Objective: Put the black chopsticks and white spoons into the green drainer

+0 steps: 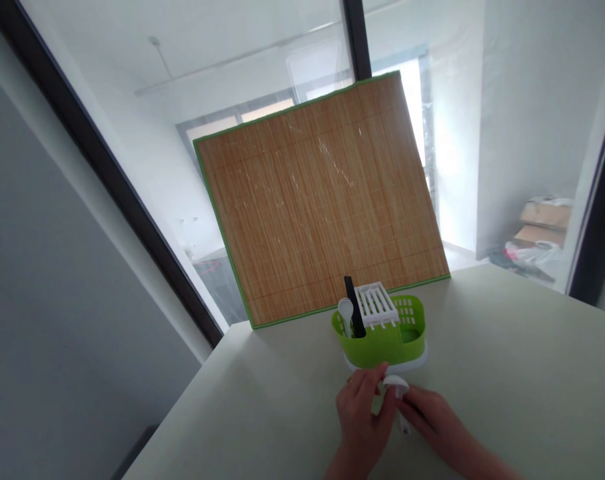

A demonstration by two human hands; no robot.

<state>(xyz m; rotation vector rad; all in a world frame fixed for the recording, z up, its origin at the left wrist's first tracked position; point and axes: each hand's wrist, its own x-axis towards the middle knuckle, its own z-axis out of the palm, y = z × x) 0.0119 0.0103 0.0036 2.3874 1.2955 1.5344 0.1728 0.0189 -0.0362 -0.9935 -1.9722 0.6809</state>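
A white spoon [396,381] is between my two hands, just in front of a green cutlery basket [382,350]. Its rounded end points up and its handle runs down toward me. My left hand [362,415] is closed, its thumb and fingers pinching at the left side of the spoon. From the right, my right hand [431,412] grips the spoon's neck with closed fingers. In the basket stand white spoons [346,312] and black chopsticks [354,308] on the left. A white slotted rack [376,303] sits across its middle.
The basket rests on a white base [411,365] on a pale table [277,400]. Behind it a bamboo mat with green edging [322,200] leans against a glass window. Beyond the glass, cardboard boxes [545,220] lie at the right.
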